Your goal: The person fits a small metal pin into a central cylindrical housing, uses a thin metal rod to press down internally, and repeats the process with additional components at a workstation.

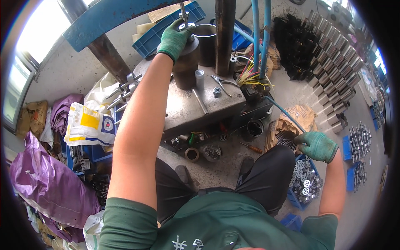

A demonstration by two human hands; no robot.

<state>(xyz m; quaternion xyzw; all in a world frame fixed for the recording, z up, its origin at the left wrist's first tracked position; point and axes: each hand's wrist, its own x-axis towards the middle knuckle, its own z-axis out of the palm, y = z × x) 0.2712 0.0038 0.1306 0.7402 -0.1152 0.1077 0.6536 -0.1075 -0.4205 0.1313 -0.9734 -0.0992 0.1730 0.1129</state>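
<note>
My left hand (174, 39), in a green glove, reaches far forward with its fingers closed around a round metal part (186, 26). That part sits on top of a thick steel cylinder (185, 66), beneath a thin upright rod (182, 9). My right hand (318, 146), also gloved, is low on the right, at the mouth of a brown paper bag (298, 114) of thin dark metal pieces (286, 139). Its fingers are bent together, and what they hold is hidden. Just below it stands a blue bin (298, 203) of round, spoked metal parts (306, 181).
On the steel bench (227, 100) lie pliers (225, 83), a metal bar (200, 101), a pale tube (199, 79) and a small ring (217, 91). A dark column (223, 37) and blue hoses (255, 37) rise behind. Stacked metal cylinders (337, 54) stand right; a purple sack (52, 183) lies left.
</note>
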